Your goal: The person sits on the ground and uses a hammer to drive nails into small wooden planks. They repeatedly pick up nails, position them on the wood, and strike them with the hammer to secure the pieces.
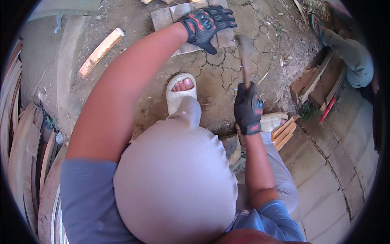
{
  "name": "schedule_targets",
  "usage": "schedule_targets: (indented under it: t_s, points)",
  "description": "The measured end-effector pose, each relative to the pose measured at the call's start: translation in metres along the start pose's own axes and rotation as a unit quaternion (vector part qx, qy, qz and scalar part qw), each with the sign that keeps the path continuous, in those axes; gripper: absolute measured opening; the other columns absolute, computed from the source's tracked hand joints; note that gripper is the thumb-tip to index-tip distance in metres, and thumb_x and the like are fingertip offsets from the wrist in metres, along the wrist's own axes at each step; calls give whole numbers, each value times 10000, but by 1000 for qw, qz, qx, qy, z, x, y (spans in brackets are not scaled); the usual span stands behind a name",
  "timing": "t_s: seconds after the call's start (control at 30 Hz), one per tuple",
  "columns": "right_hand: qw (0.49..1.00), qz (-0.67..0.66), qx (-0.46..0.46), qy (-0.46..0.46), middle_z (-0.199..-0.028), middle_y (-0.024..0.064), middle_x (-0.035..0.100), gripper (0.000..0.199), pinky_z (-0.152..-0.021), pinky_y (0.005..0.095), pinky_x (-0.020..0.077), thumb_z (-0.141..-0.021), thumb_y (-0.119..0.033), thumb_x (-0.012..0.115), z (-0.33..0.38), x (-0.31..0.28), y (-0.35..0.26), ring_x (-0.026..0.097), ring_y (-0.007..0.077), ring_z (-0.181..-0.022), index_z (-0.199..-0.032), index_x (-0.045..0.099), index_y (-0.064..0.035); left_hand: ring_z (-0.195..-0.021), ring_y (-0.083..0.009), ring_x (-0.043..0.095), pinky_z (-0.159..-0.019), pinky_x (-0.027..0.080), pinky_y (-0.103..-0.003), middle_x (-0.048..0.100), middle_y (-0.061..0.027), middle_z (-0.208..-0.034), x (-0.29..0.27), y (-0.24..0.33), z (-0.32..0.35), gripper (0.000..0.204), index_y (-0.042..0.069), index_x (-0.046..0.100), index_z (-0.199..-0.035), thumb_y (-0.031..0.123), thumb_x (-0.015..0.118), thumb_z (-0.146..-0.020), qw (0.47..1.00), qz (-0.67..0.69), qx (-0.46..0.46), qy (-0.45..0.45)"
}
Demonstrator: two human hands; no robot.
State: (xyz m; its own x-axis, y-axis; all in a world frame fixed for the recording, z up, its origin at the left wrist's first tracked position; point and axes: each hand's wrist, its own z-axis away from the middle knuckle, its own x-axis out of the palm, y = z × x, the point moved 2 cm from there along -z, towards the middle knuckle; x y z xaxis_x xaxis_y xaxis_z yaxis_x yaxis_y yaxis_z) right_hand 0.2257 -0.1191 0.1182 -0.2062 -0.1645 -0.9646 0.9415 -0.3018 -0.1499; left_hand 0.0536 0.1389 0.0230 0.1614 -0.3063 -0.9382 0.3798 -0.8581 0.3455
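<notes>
My left hand (205, 25), in a black glove with red trim, lies palm down with fingers stretched out on a panel of wooden boards (162, 18) on the ground. My right hand (248, 107), in a matching glove, is wrapped round the wooden handle of a hammer (245, 67). The hammer points away from me, and its head, smeared by motion, is just right of the panel's near corner. Several thin, nail-like pieces show on the ground beside the right glove, too small to make out well.
A split wood piece (100, 53) lies left of the panel. Long planks (28, 150) are stacked at far left. Short wood sticks (284, 133) lie by my right sandal. At right are wood blocks (325, 81), a red tool (327, 110) and another person's leg (351, 59). The dirt ground is cracked.
</notes>
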Motion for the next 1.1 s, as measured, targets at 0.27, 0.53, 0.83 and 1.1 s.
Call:
schedule_targets:
  t_s: [0.27,0.53,0.83,1.1]
  points:
    - [978,-198,-53,32,-971,260,715,271,-734,537,546,-1085,-277,599,25,-3,23,719,453,-863,-1163,647,-21,-1618,-335,357,-1375,227,-481,419,-148,-1723,3,-3,5,1084,170,444,-1650,551,908,-748,1000,-6,0,11]
    - [972,-232,12,28,-859,239,707,351,-695,550,546,-1100,-362,569,15,-10,15,727,489,-809,-1140,641,-20,-1621,-343,352,-1371,233,-479,394,-161,-1738,-6,-12,4,1104,180,418,-1669,581,891,-756,1000,-11,-5,6]
    - [969,-229,83,46,-874,249,678,298,-744,501,532,-1121,-282,539,16,-15,8,690,458,-838,-1085,667,-15,-1617,-339,360,-1359,257,-477,389,-161,-1740,-2,-10,4,1120,154,418,-1668,559,905,-745,1000,-6,-3,11]
    - [974,-190,120,-13,-888,256,731,378,-724,532,562,-1107,-392,554,2,-6,6,762,446,-844,-1181,662,-37,-1625,-333,344,-1358,257,-476,387,-156,-1741,2,0,2,1132,170,413,-1673,549,913,-731,1000,16,-23,-13]
